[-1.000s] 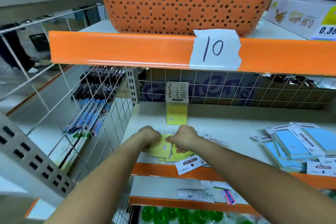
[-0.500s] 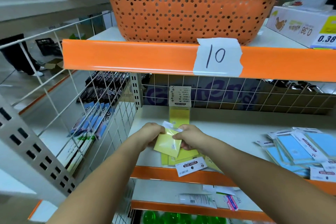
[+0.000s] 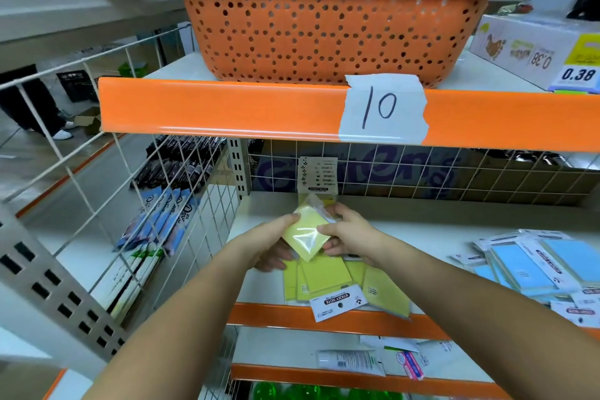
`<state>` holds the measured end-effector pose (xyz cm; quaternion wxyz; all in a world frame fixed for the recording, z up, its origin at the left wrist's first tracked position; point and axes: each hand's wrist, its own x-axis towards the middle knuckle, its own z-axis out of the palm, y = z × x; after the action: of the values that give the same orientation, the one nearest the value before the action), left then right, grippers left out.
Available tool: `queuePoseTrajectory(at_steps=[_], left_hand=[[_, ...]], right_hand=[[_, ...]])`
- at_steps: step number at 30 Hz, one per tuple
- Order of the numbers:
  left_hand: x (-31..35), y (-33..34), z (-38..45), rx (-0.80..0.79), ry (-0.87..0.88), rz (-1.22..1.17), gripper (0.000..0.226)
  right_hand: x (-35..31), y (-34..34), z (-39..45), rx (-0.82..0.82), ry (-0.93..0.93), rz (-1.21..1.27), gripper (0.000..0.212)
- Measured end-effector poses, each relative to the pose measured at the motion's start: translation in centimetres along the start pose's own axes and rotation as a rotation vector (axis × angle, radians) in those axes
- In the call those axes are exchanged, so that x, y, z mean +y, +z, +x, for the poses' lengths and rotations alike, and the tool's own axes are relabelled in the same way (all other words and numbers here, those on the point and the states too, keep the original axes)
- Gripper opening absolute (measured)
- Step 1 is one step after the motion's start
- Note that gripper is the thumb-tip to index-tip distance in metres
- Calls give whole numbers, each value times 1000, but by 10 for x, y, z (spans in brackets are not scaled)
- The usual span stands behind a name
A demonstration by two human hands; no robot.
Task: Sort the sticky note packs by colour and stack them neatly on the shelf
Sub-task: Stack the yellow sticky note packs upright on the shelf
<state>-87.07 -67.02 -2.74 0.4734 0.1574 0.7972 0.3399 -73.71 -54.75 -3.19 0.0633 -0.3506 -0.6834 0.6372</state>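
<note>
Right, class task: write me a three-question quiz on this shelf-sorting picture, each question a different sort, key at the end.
1. True or false: both hands hold the yellow plastic-wrapped sticky note pack.
2. What number is on the white paper label?
3. The light blue sticky note packs lie: A) at the shelf's right, B) in the orange perforated plastic basket.

Key: 1 true: left hand and right hand both have a grip on it. 2: 10. 3: A.

Orange-edged metal shelving (image 3: 220, 107), white wire-grid dividers (image 3: 107, 191)
</note>
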Motion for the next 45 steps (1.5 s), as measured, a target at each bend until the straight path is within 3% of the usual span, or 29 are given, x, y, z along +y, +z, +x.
queuePoseTrajectory(at_steps=[3,8,17,20,25,29,33,35,41,45], left_hand=[[-1,1,1,-19,-15,-71,71],[2,10,10,138,110,-159,47],[11,24,11,78,296,-303,39],[13,25,9,92,310,-380,30],[15,26,10,95,372,-243,17],[20,28,19,156,396,-153,16],[23,38,39,274,392,-53,27],[24,47,45,340,369,-48,27],[28,71,41,481,328,-169,44],[34,80,39,507,233,-252,41]], right_hand=[[-2,-3,-3,13,2,11,41],[4,-2,3,112,-98,-123,51],[3,-1,2,71,-106,-144,54],[6,-6,3,54,-69,-167,66],[9,-10,5,107,-52,-287,78],[5,-8,12,204,-51,-388,68],[5,-2,25,258,-6,-734,56],[7,3,30,279,24,-782,44],[12,19,49,396,88,-653,37],[18,24,62,399,182,-389,30]])
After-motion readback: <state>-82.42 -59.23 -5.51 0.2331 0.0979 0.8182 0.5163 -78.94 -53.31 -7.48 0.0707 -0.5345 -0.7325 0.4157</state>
